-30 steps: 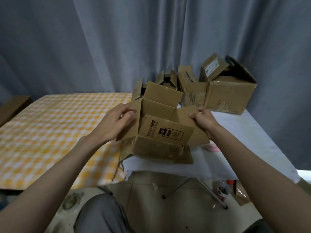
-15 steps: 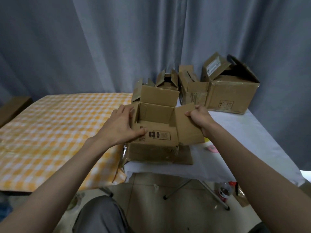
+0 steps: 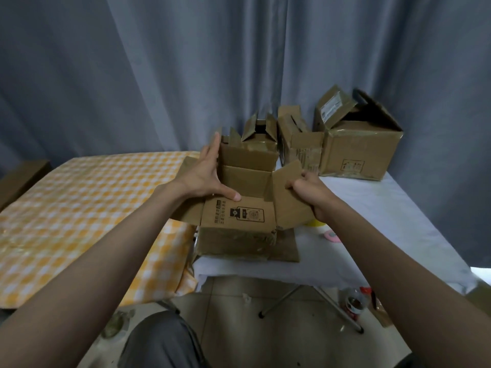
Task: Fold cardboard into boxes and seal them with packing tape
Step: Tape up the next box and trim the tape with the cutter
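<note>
Your box [image 3: 239, 235] sits at the centre of the frame, on the near edge of the white table [image 3: 385, 221], with all four top flaps open. Your left hand [image 3: 204, 176] is spread wide, fingers straight: the fingers lie against the left side of the box by the far flap, and the thumb presses on the printed near flap [image 3: 239, 213]. Your right hand [image 3: 310, 192] pinches the right flap [image 3: 289, 197] near its upper edge, thumb on the inner face, the other fingers behind it.

From here, a few things could go wrong, as I judge it:

- The box stands close to the table's front edge. A hard push down on the flaps could tip or slide it off toward your knees.
- If you fold the right flap in before the near and far ones are settled, the flaps may overlap in the wrong order and leave no flat seam for taping.
- The cardboard looks worn and creased along the lower front, so a sharp pull on the pinched flap might tear it at the fold.
- The pink tape roll [image 3: 332, 236] lies to the right of the box, low on the table; letting go of the flaps to reach it may let them spring open.
</note>
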`<state>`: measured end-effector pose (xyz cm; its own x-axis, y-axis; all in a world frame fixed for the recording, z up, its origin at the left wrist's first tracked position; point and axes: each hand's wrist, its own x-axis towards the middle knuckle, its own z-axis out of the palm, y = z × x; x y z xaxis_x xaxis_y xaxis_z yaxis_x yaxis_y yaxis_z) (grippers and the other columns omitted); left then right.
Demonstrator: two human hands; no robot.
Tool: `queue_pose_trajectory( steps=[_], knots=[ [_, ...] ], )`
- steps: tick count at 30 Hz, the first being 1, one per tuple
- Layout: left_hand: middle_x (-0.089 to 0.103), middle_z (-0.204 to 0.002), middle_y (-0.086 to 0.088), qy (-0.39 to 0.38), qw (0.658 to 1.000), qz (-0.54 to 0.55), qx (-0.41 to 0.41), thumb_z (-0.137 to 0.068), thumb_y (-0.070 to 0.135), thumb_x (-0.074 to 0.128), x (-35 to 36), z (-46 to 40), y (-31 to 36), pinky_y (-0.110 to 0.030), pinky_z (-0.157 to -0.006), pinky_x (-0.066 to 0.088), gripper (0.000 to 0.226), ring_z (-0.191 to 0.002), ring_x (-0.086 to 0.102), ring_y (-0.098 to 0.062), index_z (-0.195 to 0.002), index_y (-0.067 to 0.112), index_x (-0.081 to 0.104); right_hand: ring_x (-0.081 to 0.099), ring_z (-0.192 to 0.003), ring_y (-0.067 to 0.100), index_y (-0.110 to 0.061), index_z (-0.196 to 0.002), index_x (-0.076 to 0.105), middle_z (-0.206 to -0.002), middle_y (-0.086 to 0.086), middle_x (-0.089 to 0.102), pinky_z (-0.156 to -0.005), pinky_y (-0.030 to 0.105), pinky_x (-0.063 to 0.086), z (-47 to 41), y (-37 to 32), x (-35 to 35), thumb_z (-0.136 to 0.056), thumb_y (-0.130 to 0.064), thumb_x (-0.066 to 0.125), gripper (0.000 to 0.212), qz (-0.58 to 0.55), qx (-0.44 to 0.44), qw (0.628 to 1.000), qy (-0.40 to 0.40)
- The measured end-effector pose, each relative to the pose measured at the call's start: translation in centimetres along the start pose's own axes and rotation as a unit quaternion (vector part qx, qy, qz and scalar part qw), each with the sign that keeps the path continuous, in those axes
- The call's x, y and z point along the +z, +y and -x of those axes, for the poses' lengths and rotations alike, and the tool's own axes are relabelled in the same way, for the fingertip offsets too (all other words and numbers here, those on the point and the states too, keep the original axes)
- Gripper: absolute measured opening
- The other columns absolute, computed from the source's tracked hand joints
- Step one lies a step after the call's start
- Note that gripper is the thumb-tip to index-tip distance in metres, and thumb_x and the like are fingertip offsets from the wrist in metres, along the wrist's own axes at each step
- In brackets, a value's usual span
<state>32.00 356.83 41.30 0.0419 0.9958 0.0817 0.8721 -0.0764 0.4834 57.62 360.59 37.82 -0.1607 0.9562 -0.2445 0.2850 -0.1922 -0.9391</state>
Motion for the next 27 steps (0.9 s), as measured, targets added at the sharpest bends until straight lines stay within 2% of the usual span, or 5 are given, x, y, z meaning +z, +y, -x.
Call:
queue_pose_trajectory(
  steps=[7,12,17,21,27],
  knots=[
    [0.025,-0.151,0.007,-0.071,0.986,-0.115,0.093,-0.068,0.082,0.055,0.5,2.0,-2.0,-0.026,-0.112,0.026,0.103,-0.141,0.028,-0.018,-0.153,0.029,0.033,0.065,-0.095,0.030,-0.016,-0.120,0.054,-0.109,0.014,0.066,-0.073,0.038,0.056,0.3,0.0,-0.3,-0.095,-0.016,0.057,0.025,-0.006,0.016,1.000,0.002],
    [0.017,-0.164,0.006,-0.098,0.941,-0.313,0.083,-0.075,0.088,0.011,0.9,2.9,-2.1,-0.042,-0.124,0.009,0.103,-0.152,0.007,-0.017,-0.157,0.026,0.019,0.062,-0.077,0.016,-0.010,-0.116,0.066,-0.096,0.005,0.067,-0.062,0.027,0.048,0.7,-1.0,0.9,-0.103,-0.037,0.044,0.037,-0.098,-0.030,0.995,0.007],
    [0.018,-0.164,0.006,-0.107,0.935,-0.332,0.061,-0.080,0.084,0.008,0.6,3.5,-1.8,-0.040,-0.122,0.006,0.097,-0.152,0.007,-0.015,-0.157,0.026,0.021,0.052,-0.125,0.019,-0.016,-0.139,0.059,-0.141,0.001,0.056,-0.103,0.032,0.044,0.9,-0.8,4.2,-0.106,-0.033,0.042,0.040,0.161,-0.207,0.965,0.008],
    [0.035,-0.158,-0.004,0.025,0.956,-0.292,0.019,-0.088,0.077,0.021,-1.0,4.1,-1.5,-0.043,-0.118,0.024,0.087,-0.146,0.026,-0.027,-0.148,0.017,0.042,0.032,-0.142,0.031,-0.010,-0.149,0.044,-0.154,0.011,0.039,-0.117,0.040,0.026,0.9,1.1,6.8,-0.106,-0.034,0.041,0.049,0.346,-0.235,0.908,-0.015],
    [0.069,-0.104,-0.022,0.210,0.965,-0.100,-0.119,-0.102,0.047,0.038,-4.0,4.0,-2.1,-0.039,-0.077,0.044,0.053,-0.094,0.059,-0.038,-0.091,0.004,0.066,0.027,-0.146,0.025,-0.009,-0.152,0.037,-0.159,0.009,0.031,-0.116,0.031,0.020,0.9,2.2,7.6,-0.107,-0.033,0.040,0.051,0.346,-0.238,0.907,-0.019]
  ],
)
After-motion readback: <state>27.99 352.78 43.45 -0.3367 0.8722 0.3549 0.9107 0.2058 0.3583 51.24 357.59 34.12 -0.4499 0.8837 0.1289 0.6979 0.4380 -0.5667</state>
